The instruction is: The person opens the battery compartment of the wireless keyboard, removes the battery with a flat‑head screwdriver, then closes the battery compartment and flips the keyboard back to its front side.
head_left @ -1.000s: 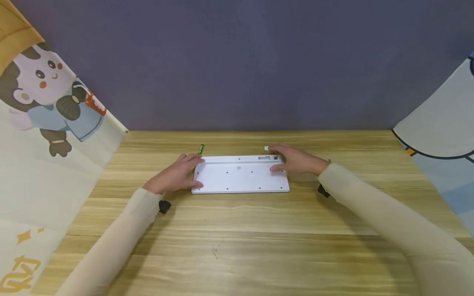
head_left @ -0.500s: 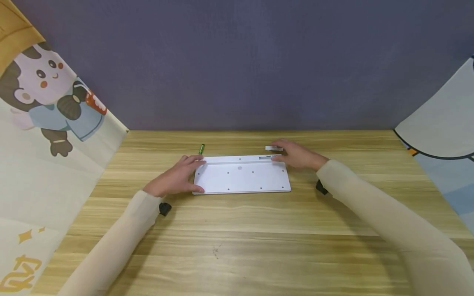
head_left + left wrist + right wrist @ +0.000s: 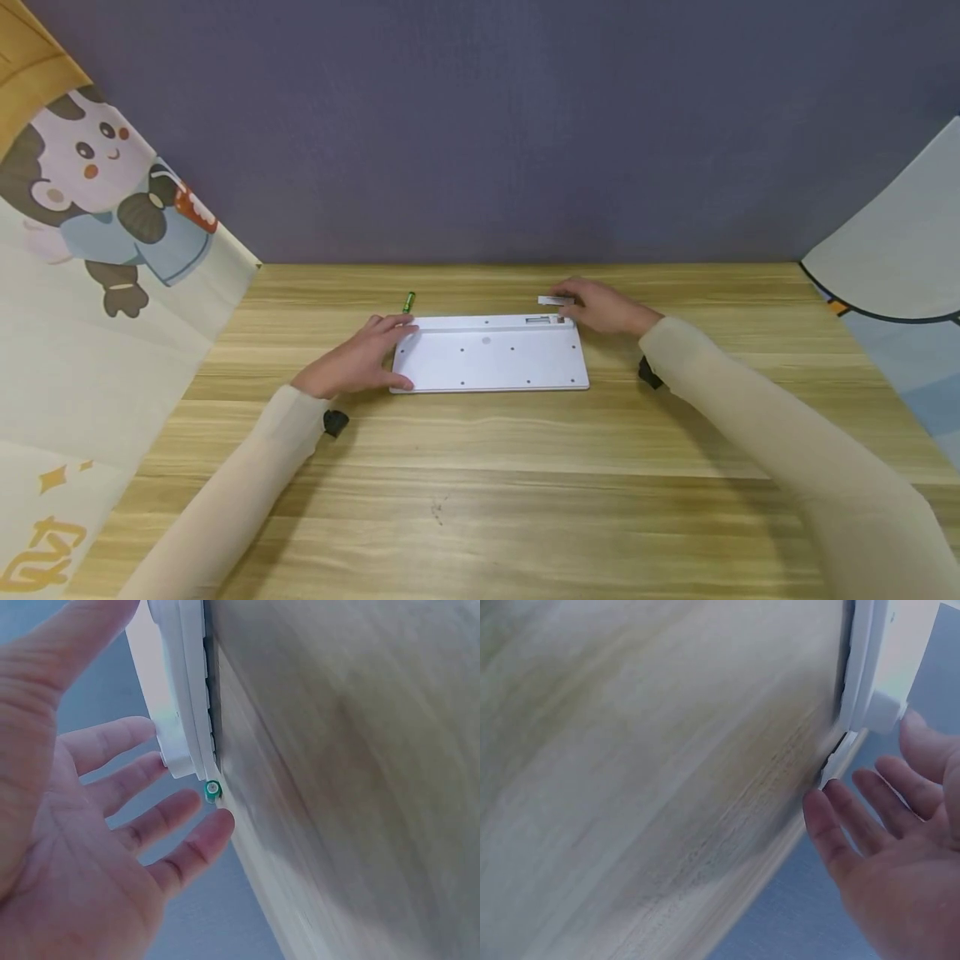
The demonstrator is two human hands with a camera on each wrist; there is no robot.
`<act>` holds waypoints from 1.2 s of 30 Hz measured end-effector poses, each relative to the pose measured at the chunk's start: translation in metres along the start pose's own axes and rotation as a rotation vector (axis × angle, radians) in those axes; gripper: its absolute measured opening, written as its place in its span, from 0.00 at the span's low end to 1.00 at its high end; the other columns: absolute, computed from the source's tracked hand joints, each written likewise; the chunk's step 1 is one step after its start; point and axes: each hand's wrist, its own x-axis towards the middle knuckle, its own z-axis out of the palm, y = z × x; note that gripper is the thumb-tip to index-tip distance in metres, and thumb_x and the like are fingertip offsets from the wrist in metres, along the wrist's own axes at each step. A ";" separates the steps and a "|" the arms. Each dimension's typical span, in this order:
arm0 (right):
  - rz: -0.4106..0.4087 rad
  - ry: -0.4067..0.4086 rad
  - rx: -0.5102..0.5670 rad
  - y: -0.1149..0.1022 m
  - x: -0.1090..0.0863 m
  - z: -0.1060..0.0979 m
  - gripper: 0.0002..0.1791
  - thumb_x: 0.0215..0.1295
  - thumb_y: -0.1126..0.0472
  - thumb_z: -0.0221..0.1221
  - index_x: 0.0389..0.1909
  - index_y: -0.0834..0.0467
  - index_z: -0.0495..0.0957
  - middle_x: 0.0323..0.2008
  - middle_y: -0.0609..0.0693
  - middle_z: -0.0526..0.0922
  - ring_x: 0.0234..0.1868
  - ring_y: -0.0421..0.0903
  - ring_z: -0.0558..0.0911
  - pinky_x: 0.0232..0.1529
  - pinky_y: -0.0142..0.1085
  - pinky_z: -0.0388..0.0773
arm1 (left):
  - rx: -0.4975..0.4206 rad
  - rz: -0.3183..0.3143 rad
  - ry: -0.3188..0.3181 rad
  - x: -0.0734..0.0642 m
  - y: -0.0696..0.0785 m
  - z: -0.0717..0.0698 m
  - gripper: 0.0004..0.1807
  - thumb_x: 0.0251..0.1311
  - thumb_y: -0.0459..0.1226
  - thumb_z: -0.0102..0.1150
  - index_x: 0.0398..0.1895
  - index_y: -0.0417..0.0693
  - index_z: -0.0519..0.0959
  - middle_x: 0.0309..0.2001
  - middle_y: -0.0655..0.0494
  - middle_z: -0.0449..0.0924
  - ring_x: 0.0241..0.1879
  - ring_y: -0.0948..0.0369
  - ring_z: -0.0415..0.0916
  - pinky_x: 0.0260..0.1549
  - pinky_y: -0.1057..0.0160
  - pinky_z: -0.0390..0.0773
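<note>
A white keyboard (image 3: 487, 358) lies face down on the wooden table, its underside dotted with screws. Near its back right corner an uncovered battery compartment (image 3: 537, 320) shows. My left hand (image 3: 356, 358) rests on the left end, thumb towards the front edge and fingers at the back edge. My right hand (image 3: 603, 308) is at the back right corner, its thumb by the keyboard and its fingers at a small white strip (image 3: 555, 301), which looks like a battery cover. In the right wrist view the fingers (image 3: 829, 825) are loosely extended beside this strip. Whether they touch it is unclear.
A green battery (image 3: 408, 302) lies on the table behind the keyboard's left end, close to my left fingertips. A dark wall panel (image 3: 517, 150) stands along the table's back edge. Printed cartoon panels flank both sides. The wooden tabletop (image 3: 487, 467) extends in front of the keyboard.
My right hand has drawn its thumb back from the keyboard's underside to the back corner, so more of the white strip and the battery compartment shows. The left hand stays on the keyboard.
</note>
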 end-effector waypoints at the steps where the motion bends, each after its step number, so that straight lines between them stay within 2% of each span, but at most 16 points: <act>1: 0.006 0.000 0.003 0.001 0.001 0.000 0.25 0.71 0.59 0.53 0.65 0.62 0.65 0.61 0.60 0.68 0.59 0.56 0.69 0.57 0.51 0.65 | -0.001 0.000 -0.001 0.000 0.000 0.000 0.51 0.44 0.52 0.72 0.69 0.38 0.61 0.70 0.46 0.54 0.65 0.51 0.52 0.59 0.50 0.61; 5: 0.028 0.002 0.017 0.003 0.004 -0.001 0.24 0.72 0.59 0.51 0.65 0.63 0.65 0.61 0.61 0.68 0.60 0.57 0.69 0.59 0.52 0.64 | -0.002 0.001 -0.002 0.001 -0.001 0.000 0.51 0.44 0.51 0.72 0.69 0.39 0.61 0.70 0.46 0.53 0.64 0.51 0.53 0.59 0.50 0.61; 14: 0.029 0.038 0.012 0.009 0.012 -0.002 0.24 0.68 0.62 0.55 0.63 0.64 0.67 0.58 0.61 0.72 0.59 0.57 0.70 0.58 0.50 0.65 | -0.003 0.017 -0.008 0.002 -0.005 0.002 0.51 0.45 0.53 0.71 0.69 0.39 0.60 0.71 0.46 0.52 0.64 0.50 0.52 0.58 0.50 0.61; 22: 0.035 0.090 -0.025 0.014 0.019 -0.002 0.21 0.66 0.64 0.58 0.59 0.64 0.72 0.54 0.60 0.74 0.57 0.57 0.71 0.58 0.50 0.65 | -0.020 -0.006 -0.024 0.002 -0.003 0.000 0.51 0.45 0.51 0.71 0.70 0.41 0.59 0.71 0.48 0.52 0.64 0.51 0.52 0.58 0.51 0.62; 28: 0.065 0.105 0.004 0.016 0.023 -0.001 0.18 0.65 0.65 0.59 0.55 0.65 0.75 0.50 0.60 0.76 0.52 0.55 0.74 0.54 0.48 0.69 | -0.027 -0.012 -0.034 0.002 -0.004 -0.001 0.51 0.46 0.52 0.71 0.71 0.41 0.58 0.72 0.48 0.51 0.64 0.52 0.51 0.58 0.52 0.62; 36: 0.042 0.092 0.007 0.017 0.027 -0.002 0.17 0.63 0.66 0.60 0.51 0.68 0.77 0.46 0.61 0.78 0.47 0.56 0.76 0.49 0.48 0.71 | -0.023 -0.014 -0.036 0.002 -0.004 -0.001 0.51 0.46 0.51 0.71 0.71 0.41 0.59 0.72 0.49 0.51 0.64 0.53 0.52 0.58 0.53 0.62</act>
